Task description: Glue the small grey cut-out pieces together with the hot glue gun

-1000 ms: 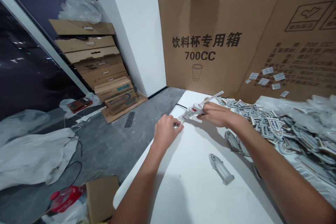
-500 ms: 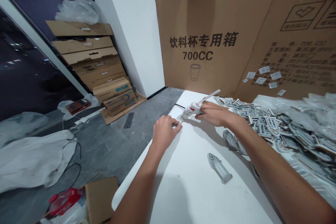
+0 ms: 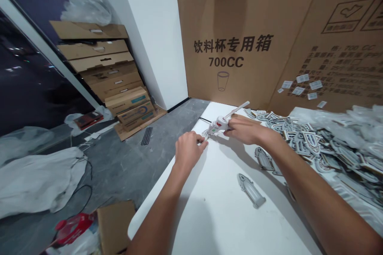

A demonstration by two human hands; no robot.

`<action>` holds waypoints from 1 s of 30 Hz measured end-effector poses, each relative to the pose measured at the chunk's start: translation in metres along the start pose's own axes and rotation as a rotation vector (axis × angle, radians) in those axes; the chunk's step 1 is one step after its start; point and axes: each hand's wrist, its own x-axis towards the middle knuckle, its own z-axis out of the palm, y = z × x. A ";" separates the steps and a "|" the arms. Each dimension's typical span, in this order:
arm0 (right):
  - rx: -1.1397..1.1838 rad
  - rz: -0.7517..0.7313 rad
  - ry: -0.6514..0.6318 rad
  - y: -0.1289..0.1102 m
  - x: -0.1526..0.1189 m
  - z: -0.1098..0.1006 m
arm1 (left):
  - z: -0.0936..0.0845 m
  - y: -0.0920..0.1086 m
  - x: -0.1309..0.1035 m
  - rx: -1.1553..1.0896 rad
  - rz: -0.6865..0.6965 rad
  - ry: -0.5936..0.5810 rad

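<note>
My right hand (image 3: 243, 128) is wrapped round a white glue gun (image 3: 219, 125) with a pale glue stick (image 3: 237, 109) poking out of its back. The gun's nozzle points left and down, close to the fingertips of my left hand (image 3: 189, 145). Those fingers pinch a small grey piece (image 3: 206, 135), mostly hidden by the fingers and the gun. A grey arch-shaped piece (image 3: 251, 191) lies flat on the white table (image 3: 221, 223), nearer to me. More such pieces (image 3: 264, 160) lie beside my right forearm.
A large heap of grey arch-shaped pieces (image 3: 311, 143) and clear plastic covers the table's right side. Behind stands a big cardboard box (image 3: 239, 16) with small labels on it. On the floor at left are stacked cartons (image 3: 104, 55), a white cloth bag (image 3: 44, 179) and an open box (image 3: 116, 223).
The view has shifted very slightly. Both hands, the glue gun and the small piece keep nearly the same places.
</note>
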 end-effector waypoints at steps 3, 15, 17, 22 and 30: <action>0.012 0.073 0.014 -0.004 -0.001 0.000 | 0.000 -0.001 0.000 0.007 0.019 0.004; 0.092 0.366 0.488 -0.005 -0.019 -0.025 | 0.004 -0.006 0.002 -0.041 0.149 0.000; 0.208 0.404 0.658 -0.001 -0.021 -0.031 | 0.004 -0.007 0.001 -0.052 0.186 0.006; 0.376 0.343 0.738 0.004 -0.017 -0.030 | 0.007 -0.008 -0.001 -0.100 0.243 -0.011; 0.425 0.337 0.561 0.018 -0.001 -0.015 | 0.008 -0.002 -0.001 -0.106 0.259 0.006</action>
